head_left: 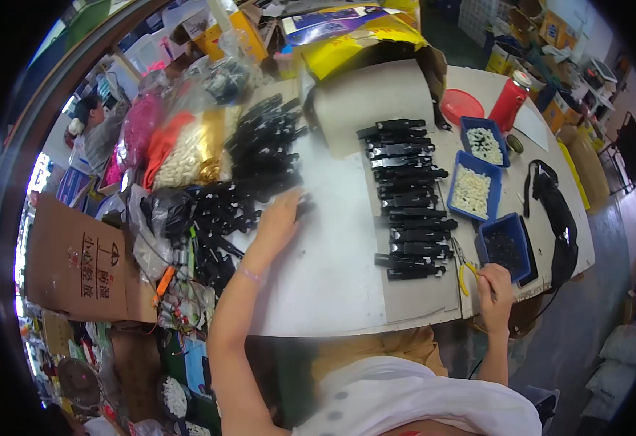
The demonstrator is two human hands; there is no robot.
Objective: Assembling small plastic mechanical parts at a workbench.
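My left hand (278, 221) reaches out over the white table (332, 283), fingers spread on a black plastic part (305, 209) at the edge of a loose heap of black parts (256, 167). My right hand (495, 285) rests near the table's front right edge, fingers curled around the yellow handles of small pliers (466, 276), beside a blue tray of dark small pieces (505, 251). A neat column of black parts (407, 196) lies between the two hands.
Two blue trays of white small pieces (472, 190) (484, 143), a red lid (461, 105) and a red can (508, 102) stand at the right. A black strap (556, 218) lies at the table's right edge. Bags and cardboard boxes (78, 261) crowd the left.
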